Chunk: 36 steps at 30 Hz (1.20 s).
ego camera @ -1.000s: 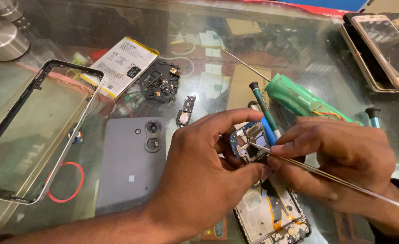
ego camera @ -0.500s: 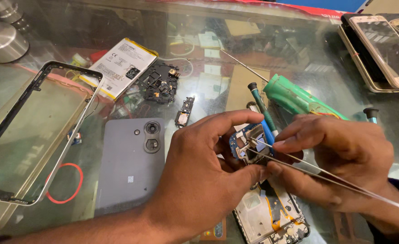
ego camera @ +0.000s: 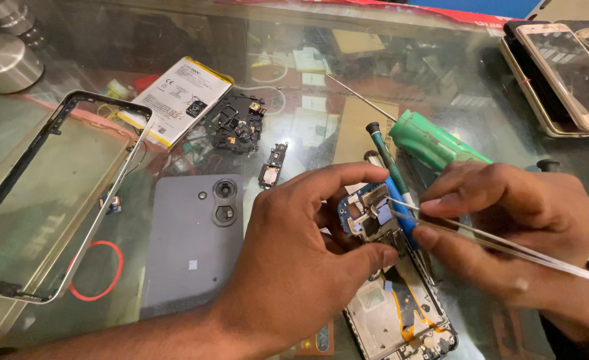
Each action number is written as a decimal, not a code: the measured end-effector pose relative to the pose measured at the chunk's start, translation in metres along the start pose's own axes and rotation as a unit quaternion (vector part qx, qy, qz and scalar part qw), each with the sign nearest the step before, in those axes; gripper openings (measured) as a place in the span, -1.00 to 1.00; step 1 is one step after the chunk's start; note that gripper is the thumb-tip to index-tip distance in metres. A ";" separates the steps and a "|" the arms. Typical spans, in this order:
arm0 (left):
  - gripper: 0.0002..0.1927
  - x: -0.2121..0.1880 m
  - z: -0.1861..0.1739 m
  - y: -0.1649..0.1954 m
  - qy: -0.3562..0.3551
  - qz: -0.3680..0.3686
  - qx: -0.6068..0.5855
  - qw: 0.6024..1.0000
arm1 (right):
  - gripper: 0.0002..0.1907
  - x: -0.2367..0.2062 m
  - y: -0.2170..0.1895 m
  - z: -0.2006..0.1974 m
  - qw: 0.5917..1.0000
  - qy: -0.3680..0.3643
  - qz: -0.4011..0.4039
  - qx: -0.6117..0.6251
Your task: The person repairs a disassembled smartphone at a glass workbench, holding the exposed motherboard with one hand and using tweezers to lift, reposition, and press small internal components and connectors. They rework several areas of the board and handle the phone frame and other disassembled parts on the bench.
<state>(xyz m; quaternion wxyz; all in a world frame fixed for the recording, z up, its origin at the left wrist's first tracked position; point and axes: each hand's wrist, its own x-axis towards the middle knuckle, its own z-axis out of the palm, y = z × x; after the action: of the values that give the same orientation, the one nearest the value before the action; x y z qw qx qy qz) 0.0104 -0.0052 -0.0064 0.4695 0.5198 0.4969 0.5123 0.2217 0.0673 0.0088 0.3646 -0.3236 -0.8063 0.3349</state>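
My left hand (ego camera: 298,257) pinches a small blue phone circuit board (ego camera: 368,217) between thumb and forefinger, holding it just above an opened phone frame (ego camera: 401,313). My right hand (ego camera: 514,233) grips thin metal tweezers (ego camera: 508,247), whose tips touch a metal shield on the board. A blue-handled screwdriver (ego camera: 398,193) lies under the board and between both hands.
On the glass counter lie a grey phone back cover (ego camera: 191,243), a screen frame (ego camera: 48,193), a white battery (ego camera: 178,100), black plastic parts (ego camera: 238,123), a red ring (ego camera: 98,270), a green-handled tool (ego camera: 434,143), stacked phones (ego camera: 561,73) and metal cylinders (ego camera: 4,60).
The tweezer tips have shifted slightly on the board, and my right hand has edged a little lower and to the right. My left hand keeps its grip on the board.
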 end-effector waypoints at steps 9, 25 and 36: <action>-0.47 -0.001 0.000 -0.001 -0.001 0.056 0.010 0.998 | -0.76 0.001 0.009 0.005 0.995 -0.028 -0.096 -0.019; -0.46 -0.001 0.000 -0.003 -0.003 0.043 -0.002 0.999 | -0.80 -0.005 0.009 0.002 0.989 -0.037 -0.106 -0.096; -0.40 0.001 -0.003 -0.005 -0.027 0.007 -0.008 1.000 | -0.76 0.005 0.000 -0.001 0.945 -0.048 -0.250 -0.205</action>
<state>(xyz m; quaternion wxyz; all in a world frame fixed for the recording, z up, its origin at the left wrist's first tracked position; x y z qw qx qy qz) 0.0074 -0.0036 -0.0113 0.4835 0.5329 0.4761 0.5056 0.2196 0.0717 0.0113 0.3237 -0.1626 -0.9290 0.0752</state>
